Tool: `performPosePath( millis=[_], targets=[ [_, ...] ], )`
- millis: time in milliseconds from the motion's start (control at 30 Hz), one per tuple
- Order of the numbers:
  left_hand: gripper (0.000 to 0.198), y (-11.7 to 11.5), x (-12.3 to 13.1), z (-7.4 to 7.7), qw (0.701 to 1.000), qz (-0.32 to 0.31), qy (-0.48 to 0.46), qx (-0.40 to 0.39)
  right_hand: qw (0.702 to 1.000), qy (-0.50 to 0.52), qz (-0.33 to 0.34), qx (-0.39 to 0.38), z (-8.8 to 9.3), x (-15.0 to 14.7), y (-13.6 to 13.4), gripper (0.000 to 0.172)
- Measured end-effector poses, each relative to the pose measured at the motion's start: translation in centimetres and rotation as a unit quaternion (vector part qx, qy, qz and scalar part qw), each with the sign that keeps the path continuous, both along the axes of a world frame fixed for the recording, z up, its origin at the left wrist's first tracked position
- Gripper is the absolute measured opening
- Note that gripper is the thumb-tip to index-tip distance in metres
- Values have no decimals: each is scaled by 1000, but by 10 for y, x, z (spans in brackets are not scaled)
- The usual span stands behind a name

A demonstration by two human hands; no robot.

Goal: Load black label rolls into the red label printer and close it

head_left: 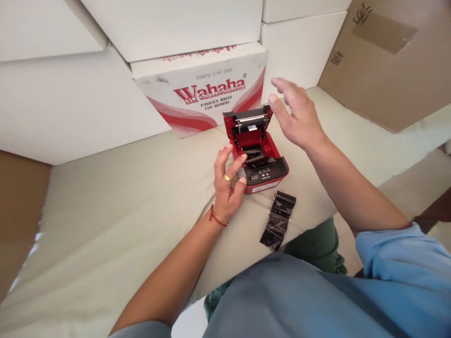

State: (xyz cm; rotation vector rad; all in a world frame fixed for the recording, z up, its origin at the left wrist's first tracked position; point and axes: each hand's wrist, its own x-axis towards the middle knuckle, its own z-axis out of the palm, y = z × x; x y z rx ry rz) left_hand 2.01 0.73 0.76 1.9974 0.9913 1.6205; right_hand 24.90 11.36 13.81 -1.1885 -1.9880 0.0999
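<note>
A small red and black label printer (pixel 267 172) stands on the cloth-covered table with its lid (pixel 249 121) raised. Inside its red bay lies a black, shiny roll (pixel 252 153). My left hand (pixel 228 180), with a ring and a red string bracelet, rests against the printer's left side, fingers apart. Raised beside the lid's right edge is my right hand (pixel 298 112), fingers stretched out and holding nothing. Close to the table's front edge, a partly unrolled black ribbon (pixel 278 220) with creases and pale streaks lies in front of the printer.
A Wahaha water carton (pixel 218 94) stands right behind the printer. White boxes (pixel 190 28) are stacked around and above it. A brown cardboard box (pixel 391 61) sits at the back right. Pale cloth (pixel 116 225) covers the table.
</note>
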Motion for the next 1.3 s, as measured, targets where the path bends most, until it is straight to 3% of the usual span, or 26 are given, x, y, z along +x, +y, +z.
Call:
performPosePath(
  millis=[133,367,633,867,967,1100,1200,1300],
  targets=[
    [35,-6,1,5,996,-20,70,56,998,-24,33,-37,-9,-6,-2,78],
    [31,-9,2,3,989,30,108,101,995,13,35,-90,3,-4,-27,71],
    [24,-8,5,-1,990,54,83,96,993,13,57,-102,-43,14,-95,37],
    [23,-11,3,4,992,37,83,90,993,-55,13,-104,-40,3,-106,28],
    [28,-10,3,9,998,18,40,51,990,-94,5,-108,-38,1,-108,34],
    [47,3,0,6,987,23,-129,-92,987,-103,10,-120,-39,2,-111,33],
    [70,14,-5,-2,962,-31,-199,-185,990,-78,11,-120,-43,2,-110,29],
    [82,19,-8,-7,951,-92,-202,-214,994,-33,10,-100,-51,3,-108,24]
  ],
)
